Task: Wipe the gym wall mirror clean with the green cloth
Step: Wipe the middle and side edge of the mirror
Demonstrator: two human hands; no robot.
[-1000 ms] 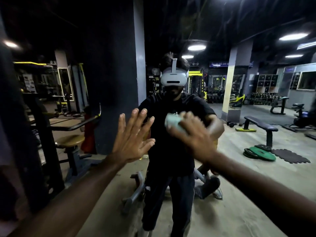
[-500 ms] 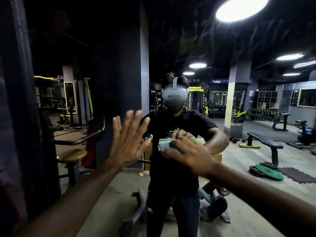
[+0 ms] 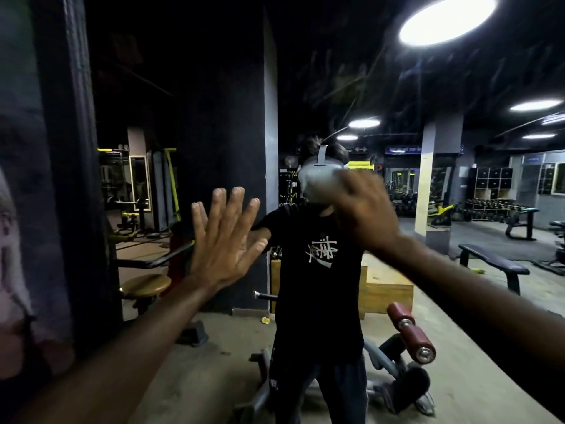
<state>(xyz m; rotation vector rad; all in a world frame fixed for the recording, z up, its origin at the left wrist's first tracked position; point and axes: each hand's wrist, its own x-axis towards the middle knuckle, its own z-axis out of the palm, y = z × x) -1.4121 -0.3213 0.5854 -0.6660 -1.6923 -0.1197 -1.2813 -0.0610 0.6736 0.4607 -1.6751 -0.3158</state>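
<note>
Mirror glass [image 3: 336, 71] fills the view ahead. Left hand [image 3: 226, 240] lies flat on it, fingers straight, slightly apart. Right hand [image 3: 367, 212], higher, is blurred; its fingers' state and the green cloth cannot be told.

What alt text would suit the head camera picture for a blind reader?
A person faces a gym wall mirror, left hand flat on the glass with fingers spread, right hand a blur at head height; the cloth cannot be made out. Their reflection wears a pale headset and black T-shirt, with benches and ceiling lights behind.
</note>
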